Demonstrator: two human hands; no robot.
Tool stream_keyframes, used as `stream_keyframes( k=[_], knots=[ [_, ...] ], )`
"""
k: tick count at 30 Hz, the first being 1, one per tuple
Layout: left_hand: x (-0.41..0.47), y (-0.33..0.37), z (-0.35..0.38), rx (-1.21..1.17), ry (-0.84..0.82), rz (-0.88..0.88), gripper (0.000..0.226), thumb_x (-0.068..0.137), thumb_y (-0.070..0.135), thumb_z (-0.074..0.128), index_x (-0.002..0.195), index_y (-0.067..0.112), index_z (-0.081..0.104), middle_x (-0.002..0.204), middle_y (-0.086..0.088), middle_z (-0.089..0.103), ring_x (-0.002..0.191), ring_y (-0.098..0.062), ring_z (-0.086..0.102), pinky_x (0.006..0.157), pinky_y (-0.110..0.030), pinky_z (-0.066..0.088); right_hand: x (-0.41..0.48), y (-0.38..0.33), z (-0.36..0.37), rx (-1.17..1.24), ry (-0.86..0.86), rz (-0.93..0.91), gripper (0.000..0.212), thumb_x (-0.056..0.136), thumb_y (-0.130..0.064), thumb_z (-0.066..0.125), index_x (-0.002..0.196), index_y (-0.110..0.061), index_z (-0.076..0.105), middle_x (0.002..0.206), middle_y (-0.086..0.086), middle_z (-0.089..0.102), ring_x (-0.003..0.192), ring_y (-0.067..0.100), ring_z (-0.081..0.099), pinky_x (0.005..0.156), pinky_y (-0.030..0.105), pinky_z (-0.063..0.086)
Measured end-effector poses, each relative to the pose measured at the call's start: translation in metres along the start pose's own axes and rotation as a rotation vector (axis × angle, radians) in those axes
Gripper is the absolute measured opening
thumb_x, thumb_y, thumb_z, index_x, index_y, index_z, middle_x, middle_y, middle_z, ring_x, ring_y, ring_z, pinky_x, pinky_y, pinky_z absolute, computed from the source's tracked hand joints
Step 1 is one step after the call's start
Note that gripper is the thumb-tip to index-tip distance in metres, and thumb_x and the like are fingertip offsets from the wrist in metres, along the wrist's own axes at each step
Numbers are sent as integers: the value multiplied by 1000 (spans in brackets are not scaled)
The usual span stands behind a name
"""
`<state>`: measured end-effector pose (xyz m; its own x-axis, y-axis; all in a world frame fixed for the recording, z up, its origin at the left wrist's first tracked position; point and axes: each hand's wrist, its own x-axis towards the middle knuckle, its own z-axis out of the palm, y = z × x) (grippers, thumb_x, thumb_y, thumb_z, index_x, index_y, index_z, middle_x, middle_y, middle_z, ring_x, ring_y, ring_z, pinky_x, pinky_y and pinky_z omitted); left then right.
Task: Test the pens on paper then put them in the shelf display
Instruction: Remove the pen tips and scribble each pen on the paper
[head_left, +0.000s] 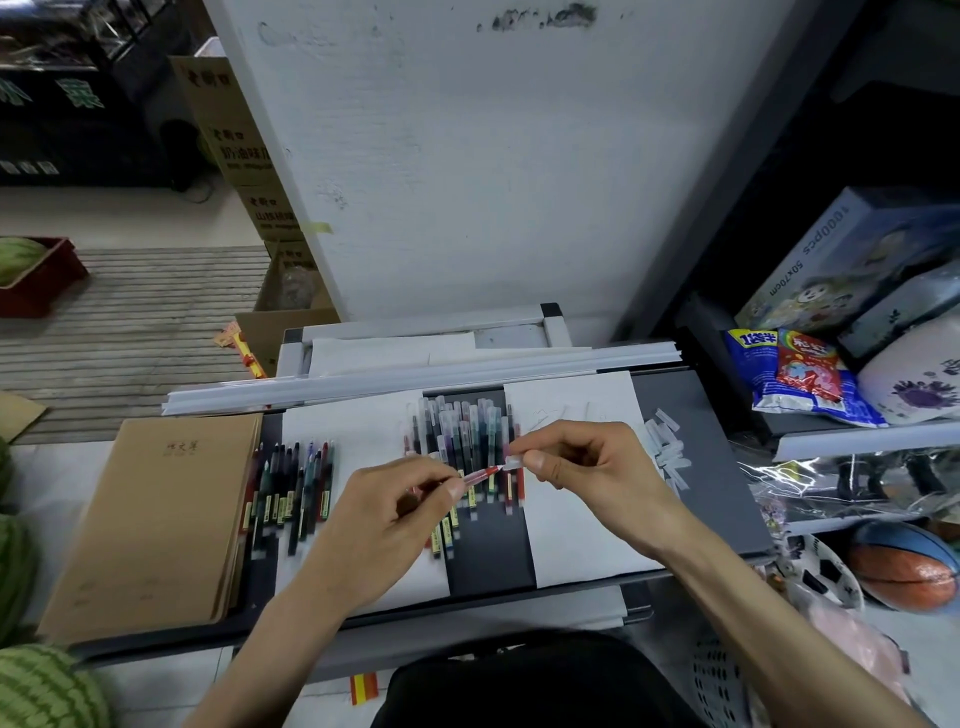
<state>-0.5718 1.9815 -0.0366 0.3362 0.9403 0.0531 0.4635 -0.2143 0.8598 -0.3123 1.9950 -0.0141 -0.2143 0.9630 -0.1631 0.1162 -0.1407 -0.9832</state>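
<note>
Left hand (395, 514) pinched a red pen (480, 474) above the bench (488, 564); right hand (582, 462) pinched its clear cap (511, 461) at the tip. One row of pens (291, 483) lay aside; the pile (467, 441) beneath probably awaited testing, shelving undone.

The puzzle box (852, 244) reads "1000pcs" and "50x70cm". The carton (234, 140) carries Chinese print, partly "奶油味". The brown notebook (156, 519) bears small Chinese characters, too blurred to read
</note>
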Motion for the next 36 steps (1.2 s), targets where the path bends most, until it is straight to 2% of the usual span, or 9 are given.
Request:
stream_keyframes(
  k=[4, 8, 11, 16, 23, 28, 31, 34, 36],
  knots=[
    [3, 2, 1, 49, -8, 38, 17, 102, 44, 58, 93, 37, 72, 83, 11, 67, 62, -14, 54, 58, -16, 37, 2, -2, 5, -44, -32, -10, 12, 93, -6, 76, 100, -13, 83, 86, 15, 74, 74, 13, 62, 71, 22, 50],
    [5, 1, 2, 103, 13, 71, 22, 102, 47, 56, 92, 35, 71, 75, 14, 61, 61, -9, 51, 59, -16, 35, 4, 1, 13, -95, 15, -31, 14, 91, -3, 77, 93, -15, 84, 80, 6, 73, 67, 9, 61, 65, 19, 48],
    [5, -2, 0, 120, 23, 55, 22, 102, 46, 56, 94, 34, 72, 78, 14, 63, 65, -11, 55, 60, -16, 38, 6, 1, 10, -125, 65, -22, 14, 91, -6, 78, 92, -19, 84, 78, 4, 74, 67, 9, 60, 65, 19, 47],
    [3, -5, -4, 122, 28, 63, 20, 103, 45, 57, 96, 35, 72, 81, 15, 66, 67, -13, 60, 63, -11, 40, 8, -1, 1, -144, 75, -23, 12, 91, -4, 77, 93, -13, 83, 83, 10, 75, 65, 7, 61, 65, 17, 47],
    [6, -1, 3, 116, 28, 98, 24, 104, 45, 55, 95, 31, 73, 75, 16, 57, 63, -7, 50, 60, -14, 34, 9, 2, 17, -105, 27, -20, 19, 91, 1, 75, 89, -16, 83, 76, 11, 73, 62, 11, 60, 61, 19, 47],
    [10, 0, 11, 77, 39, 77, 27, 102, 36, 60, 82, 23, 73, 65, 9, 52, 60, -14, 48, 56, -35, 42, 11, 15, 26, 11, 65, 27, 25, 91, 6, 71, 83, -13, 83, 63, 2, 68, 56, 13, 56, 55, 18, 45],
    [14, -4, 20, 113, 30, 55, 32, 101, 29, 61, 71, 18, 65, 61, 6, 49, 58, -16, 46, 55, -30, 37, 14, 25, 30, 37, 102, 72, 28, 92, 8, 69, 78, -13, 82, 62, 5, 67, 55, 13, 54, 54, 18, 44],
    [14, -11, 29, 49, 2, 22, 37, 103, 28, 63, 67, 33, 56, 61, 11, 49, 56, -14, 45, 55, -26, 34, 14, 35, 23, 86, 87, 117, 26, 93, 5, 70, 79, -13, 83, 64, 9, 67, 56, 13, 54, 55, 20, 44],
    [13, -16, 36, 31, -39, 7, 34, 104, 32, 62, 71, 34, 56, 63, 12, 49, 59, -15, 45, 57, -28, 36, 14, 43, 18, 108, 98, 146, 21, 93, 2, 71, 82, -12, 83, 65, 7, 68, 58, 13, 57, 57, 21, 46]
  ],
)
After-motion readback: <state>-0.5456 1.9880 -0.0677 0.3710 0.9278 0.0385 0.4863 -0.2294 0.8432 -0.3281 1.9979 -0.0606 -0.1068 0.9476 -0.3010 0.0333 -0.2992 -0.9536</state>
